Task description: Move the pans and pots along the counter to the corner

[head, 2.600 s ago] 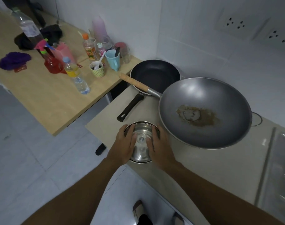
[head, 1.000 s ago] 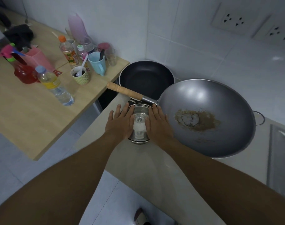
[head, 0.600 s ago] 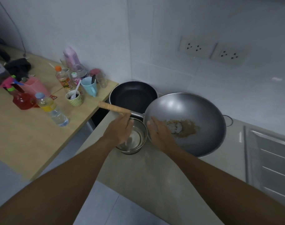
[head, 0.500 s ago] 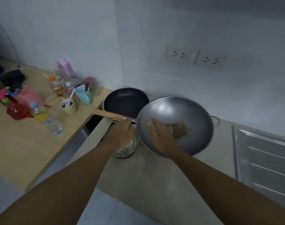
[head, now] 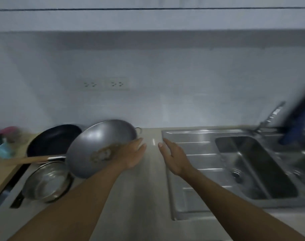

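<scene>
Cookware grouped at left end of counter (head: 139,197), against the tiled wall. Black frying pan (head: 52,138) furthest back-left. Grey wok (head: 96,146) just right of it, overlapping its rim in view, tilted, with a brownish patch inside. Wok's wooden handle (head: 26,160) sticks out left across the pan's front edge. Steel pot (head: 45,181) sits in front of the pan, beside the wok's lower-left edge; contact cannot be told, frame is blurred.

Left hand (head: 132,155) has fingers straight and together, palm turned inward, holding nothing. It sits at the wok's right rim; cannot tell if it touches. Right hand (head: 172,155) is also flat with relaxed fingers, empty, over the left edge of the drainboard (head: 191,180). The hands face each other, a narrow strip of bare counter between them.

Steel sink (head: 252,162) with faucet (head: 269,117) at right. Blurred dark blue object (head: 297,119) far right. Two wall sockets (head: 103,83) above the wok. Wooden table (head: 2,178) edge and blurred blue cup (head: 0,148) far left
</scene>
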